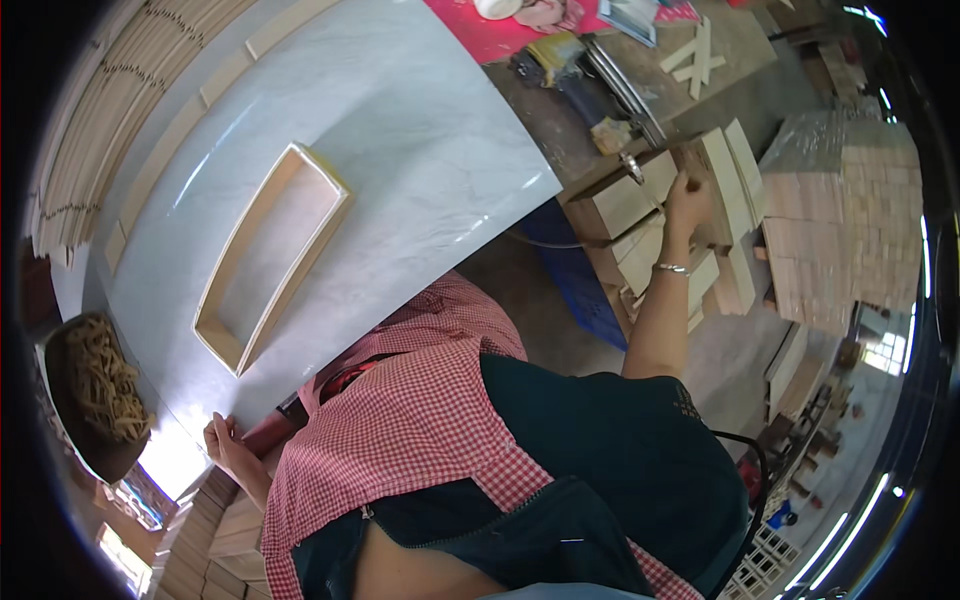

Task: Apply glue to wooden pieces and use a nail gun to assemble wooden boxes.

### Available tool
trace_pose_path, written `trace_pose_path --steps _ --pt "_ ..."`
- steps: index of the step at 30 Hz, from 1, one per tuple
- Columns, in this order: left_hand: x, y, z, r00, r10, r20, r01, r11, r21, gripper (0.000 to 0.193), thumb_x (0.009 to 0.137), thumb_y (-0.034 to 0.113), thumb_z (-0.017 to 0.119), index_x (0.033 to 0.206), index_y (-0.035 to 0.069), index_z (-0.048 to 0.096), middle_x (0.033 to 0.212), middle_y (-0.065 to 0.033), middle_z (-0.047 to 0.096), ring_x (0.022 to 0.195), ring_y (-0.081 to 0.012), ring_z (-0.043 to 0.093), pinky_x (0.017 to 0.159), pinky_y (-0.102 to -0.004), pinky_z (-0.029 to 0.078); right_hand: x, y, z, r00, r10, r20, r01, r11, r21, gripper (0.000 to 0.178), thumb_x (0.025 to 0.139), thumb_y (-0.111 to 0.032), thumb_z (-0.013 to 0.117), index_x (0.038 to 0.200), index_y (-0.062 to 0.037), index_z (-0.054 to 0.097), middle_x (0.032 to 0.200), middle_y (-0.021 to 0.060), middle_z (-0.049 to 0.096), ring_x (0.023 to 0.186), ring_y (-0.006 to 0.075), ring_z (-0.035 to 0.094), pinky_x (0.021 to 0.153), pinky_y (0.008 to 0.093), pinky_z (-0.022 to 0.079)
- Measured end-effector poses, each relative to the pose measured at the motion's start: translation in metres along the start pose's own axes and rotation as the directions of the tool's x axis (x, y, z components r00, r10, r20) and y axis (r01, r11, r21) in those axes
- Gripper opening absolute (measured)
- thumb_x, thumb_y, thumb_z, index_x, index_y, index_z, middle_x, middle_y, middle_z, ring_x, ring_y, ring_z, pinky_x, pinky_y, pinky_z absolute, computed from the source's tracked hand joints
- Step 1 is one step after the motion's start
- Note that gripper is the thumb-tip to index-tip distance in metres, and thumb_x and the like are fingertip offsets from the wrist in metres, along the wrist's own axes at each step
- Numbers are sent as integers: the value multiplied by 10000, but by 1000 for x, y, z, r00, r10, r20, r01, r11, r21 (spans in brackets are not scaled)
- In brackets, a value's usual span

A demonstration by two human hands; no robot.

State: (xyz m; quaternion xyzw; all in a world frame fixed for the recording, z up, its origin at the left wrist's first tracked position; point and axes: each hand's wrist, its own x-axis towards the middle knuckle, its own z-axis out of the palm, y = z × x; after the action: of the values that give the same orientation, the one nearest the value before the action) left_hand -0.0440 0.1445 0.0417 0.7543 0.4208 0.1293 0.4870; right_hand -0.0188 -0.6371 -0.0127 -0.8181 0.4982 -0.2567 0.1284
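My right arm, with a silver bangle at the wrist, reaches out to the right. There my right hand (687, 208) is closed on the edge of a wooden piece (712, 215) among stacked pale boards and boxes; its fingertips are partly hidden. My left hand (230, 448) is by the near left edge of the glossy white table (420, 150), its fingers curled with nothing visible in them. On that table, apart from both hands, lies a long, narrow, open wooden frame (283, 255) with slightly bowed long sides.
Thin wooden strips (110, 130) are stacked along the table's far left. A dark bin (100, 400) of wood offcuts stands at the left. A nail gun (580, 95) lies on the side bench, near loose slats (695, 58). Tall stacks of wooden pieces (845, 215) stand at the far right.
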Motion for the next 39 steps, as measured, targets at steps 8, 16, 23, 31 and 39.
trace_pose_path --steps 8,16,23,31,39 --pt "20 -28 -25 1000 -8 22 7 1000 8 374 1051 344 549 767 101 546 669 -17 520 689 -131 521 718 -264 443 -20 -4 0 657 400 639 -278 916 -288 750 884 -565 663 1130 143 654 999 291 710 946 380 717 820 409 571" --pt "-28 -25 -15 999 49 20 -45 989 -142 324 1040 279 565 762 145 468 624 22 391 594 -90 398 598 -225 352 -5 36 45 647 471 600 -200 863 -463 705 931 -516 567 1087 166 642 987 329 702 932 405 716 817 485 565" --pt "4 -41 -21 998 -57 -37 55 997 -55 337 1044 319 563 766 154 469 618 28 387 575 -78 394 566 -225 343 -34 142 41 959 281 27 -266 932 -245 661 903 -489 573 963 162 674 970 321 702 928 453 693 852 494 547" --pt "0 -4 2 995 -47 -84 53 996 68 348 1047 346 555 775 136 503 622 16 454 613 -96 474 619 -245 394 -122 168 35 918 382 111 -316 870 -378 855 827 -680 621 990 157 691 1066 333 690 1040 496 658 948 466 525" --pt "16 -15 4 996 86 19 -84 991 -101 342 1049 323 539 784 109 516 685 -22 547 707 -147 564 769 -274 458 -95 151 11 752 487 444 -254 836 -487 998 747 -744 661 1218 136 629 1202 306 663 1118 405 659 986 456 513"
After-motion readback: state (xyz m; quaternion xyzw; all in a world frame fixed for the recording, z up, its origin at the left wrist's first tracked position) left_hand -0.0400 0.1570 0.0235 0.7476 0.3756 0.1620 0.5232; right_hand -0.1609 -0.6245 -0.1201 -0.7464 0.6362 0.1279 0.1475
